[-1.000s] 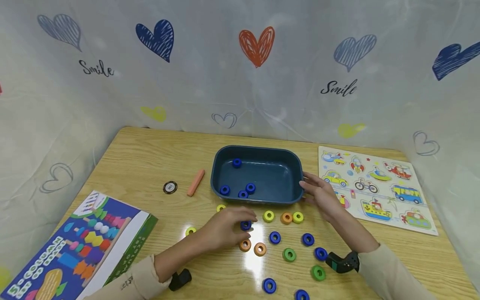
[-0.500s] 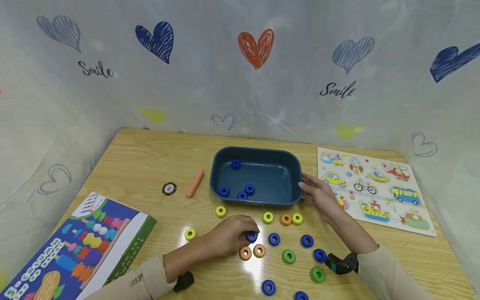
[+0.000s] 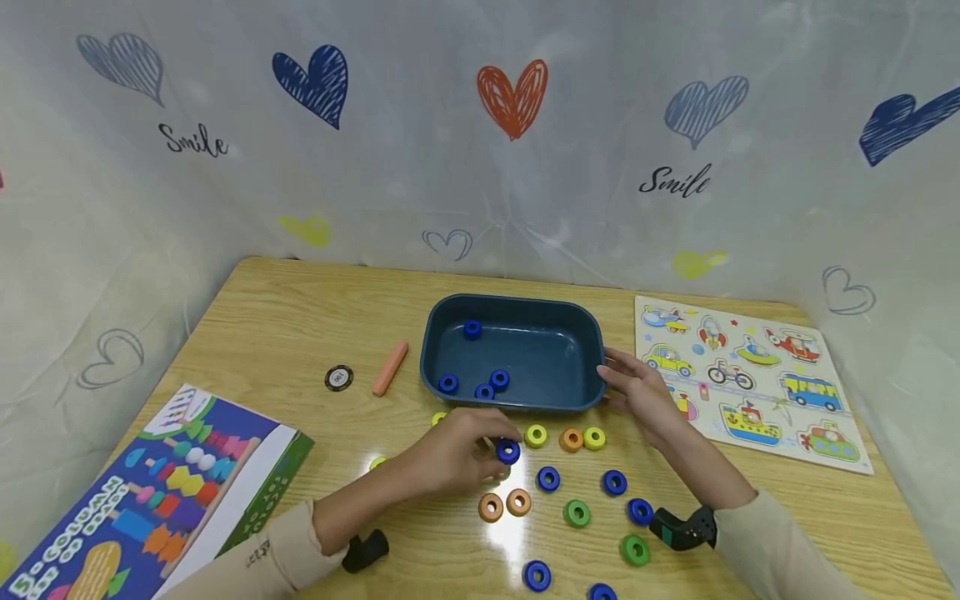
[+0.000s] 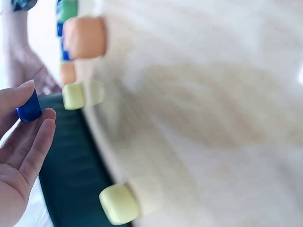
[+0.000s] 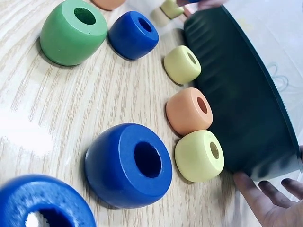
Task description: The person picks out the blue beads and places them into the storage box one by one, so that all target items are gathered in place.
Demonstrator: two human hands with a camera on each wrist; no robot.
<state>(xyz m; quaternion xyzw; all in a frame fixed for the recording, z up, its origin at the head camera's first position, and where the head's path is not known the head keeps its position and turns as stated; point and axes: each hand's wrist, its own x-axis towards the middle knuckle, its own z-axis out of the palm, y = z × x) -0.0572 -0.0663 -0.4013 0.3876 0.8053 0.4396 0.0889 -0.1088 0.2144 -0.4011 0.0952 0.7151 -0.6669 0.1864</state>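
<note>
My left hand [image 3: 457,454] pinches a blue bead [image 3: 508,451] between thumb and fingertips, just in front of the dark plastic bin [image 3: 513,407]. The left wrist view shows this blue bead [image 4: 30,109] held clear of the table. At the bin's right end, my right hand [image 3: 641,392] touches the outer wall, thumb by the rim. Its fingers [image 5: 254,196] look spread and fairly straight in the right wrist view. Several blue beads, such as one bead [image 3: 472,330], lie inside the bin. Around the hands are yellow beads [image 3: 536,436], orange beads [image 3: 518,502] and green beads [image 3: 577,513].
Loose blue beads [image 3: 537,576] lie toward the near edge. A peach stick [image 3: 391,368] and a round chip [image 3: 339,378] sit left of the bin. A printed toy box [image 3: 165,492] occupies the left side; a picture puzzle board [image 3: 742,383] is at right.
My left hand dipped toward me with the blue bead at its fingertips, then moved back up toward the bin holding it. One orange bead shifted slightly nearer me. The right hand stayed put.
</note>
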